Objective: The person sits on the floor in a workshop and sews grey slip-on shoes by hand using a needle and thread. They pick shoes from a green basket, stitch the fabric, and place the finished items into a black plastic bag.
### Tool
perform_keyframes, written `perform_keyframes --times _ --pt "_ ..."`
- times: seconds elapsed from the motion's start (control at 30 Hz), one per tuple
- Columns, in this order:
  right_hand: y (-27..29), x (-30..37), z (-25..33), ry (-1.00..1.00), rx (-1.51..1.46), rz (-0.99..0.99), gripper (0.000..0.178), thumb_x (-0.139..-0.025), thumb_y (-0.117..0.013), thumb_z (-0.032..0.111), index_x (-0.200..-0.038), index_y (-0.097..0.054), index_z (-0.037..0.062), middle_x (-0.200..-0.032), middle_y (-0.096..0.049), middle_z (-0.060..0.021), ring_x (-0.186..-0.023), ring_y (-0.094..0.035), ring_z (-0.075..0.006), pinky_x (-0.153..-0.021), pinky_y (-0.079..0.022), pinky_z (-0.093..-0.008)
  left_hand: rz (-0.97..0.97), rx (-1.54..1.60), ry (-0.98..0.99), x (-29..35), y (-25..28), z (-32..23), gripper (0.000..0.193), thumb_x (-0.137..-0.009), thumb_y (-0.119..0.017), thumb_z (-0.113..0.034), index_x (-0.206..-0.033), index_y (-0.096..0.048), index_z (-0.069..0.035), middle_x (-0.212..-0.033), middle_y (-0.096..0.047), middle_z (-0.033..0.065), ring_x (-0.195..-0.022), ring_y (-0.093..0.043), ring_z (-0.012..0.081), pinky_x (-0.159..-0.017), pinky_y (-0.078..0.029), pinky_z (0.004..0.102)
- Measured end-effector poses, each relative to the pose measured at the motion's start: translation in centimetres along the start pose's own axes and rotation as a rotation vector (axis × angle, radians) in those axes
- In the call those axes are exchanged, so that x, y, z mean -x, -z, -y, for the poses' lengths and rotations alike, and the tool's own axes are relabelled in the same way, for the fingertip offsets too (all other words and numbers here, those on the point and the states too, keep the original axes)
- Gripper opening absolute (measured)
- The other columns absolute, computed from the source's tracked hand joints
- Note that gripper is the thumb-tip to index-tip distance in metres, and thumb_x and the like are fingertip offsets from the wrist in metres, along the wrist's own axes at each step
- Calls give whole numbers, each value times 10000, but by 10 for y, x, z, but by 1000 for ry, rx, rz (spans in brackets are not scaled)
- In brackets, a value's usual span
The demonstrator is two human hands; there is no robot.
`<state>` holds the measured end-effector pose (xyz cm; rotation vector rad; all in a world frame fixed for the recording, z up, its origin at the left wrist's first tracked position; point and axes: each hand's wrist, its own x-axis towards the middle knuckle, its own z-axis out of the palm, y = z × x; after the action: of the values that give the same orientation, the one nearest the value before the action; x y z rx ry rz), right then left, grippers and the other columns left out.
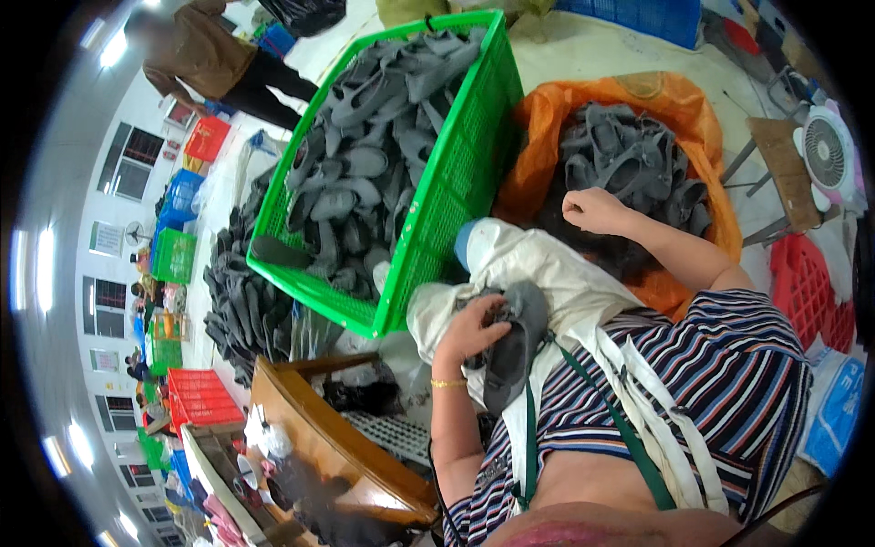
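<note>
My left hand (469, 330) is closed round a dark grey moulded shoe (518, 351), which rests on the white cloth (547, 264) over my lap. Its opening shows. My right hand (592, 211) is raised over the near side of an orange sack (720, 164), its fingers curled in a pinch. Whatever may be between those fingertips is too small to make out. Similar grey shoes (624, 150) lie heaped inside that sack. Just beyond my lap stands a large green plastic basket (460, 182), filled with more grey shoes (365, 164).
Another pile of grey shoes (241, 292) lies left of the basket. A wooden table (337, 438) stands close by my left arm. On the right are a stool (784, 173), a fan (828, 150) and a red crate (807, 287). A person (205, 55) stands at the upper left.
</note>
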<state>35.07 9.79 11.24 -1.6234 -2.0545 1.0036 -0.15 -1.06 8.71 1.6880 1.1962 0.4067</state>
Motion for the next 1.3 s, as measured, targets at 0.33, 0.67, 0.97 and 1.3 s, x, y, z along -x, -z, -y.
perform_keyframes --times 0.33,0.67,0.97,1.3 --pt "131 -100 71 308 -2 -435 619 -853 -672 498 -1163 -578 -29 -1117 -646 -225 -1047 -633 -327 -901 -496 -405 -182 109 53 -1 12 8 298 -921 -671 -163 -1156 -641 17 -1016 -695 78 -930 -647 157 -847 -511 297" --pt "209 -253 135 290 108 -625 823 -783 -704 572 -1269 -526 -68 -1260 -576 -249 -1181 -561 -362 -996 -451 -415 -323 260 179 9 29 25 242 -931 -648 -142 -1115 -667 15 -963 -698 42 -875 -635 104 -785 -506 256" --pt "193 -363 124 127 145 -604 672 -778 -686 532 -1143 -611 -27 -1111 -661 -241 -1062 -630 -382 -926 -498 -445 -1104 -213 20 -15 75 2 110 -906 -645 -82 -988 -677 -16 -873 -679 80 -795 -624 204 -708 -501 318" --pt "196 -501 129 159 86 -824 721 -795 -644 584 -1099 -632 -70 -1129 -648 -286 -1093 -620 -406 -952 -490 -453 -800 -847 374 -71 113 -5 361 -983 -483 -346 -763 -590 -80 -740 -639 131 -705 -635 342 -591 -499 473"
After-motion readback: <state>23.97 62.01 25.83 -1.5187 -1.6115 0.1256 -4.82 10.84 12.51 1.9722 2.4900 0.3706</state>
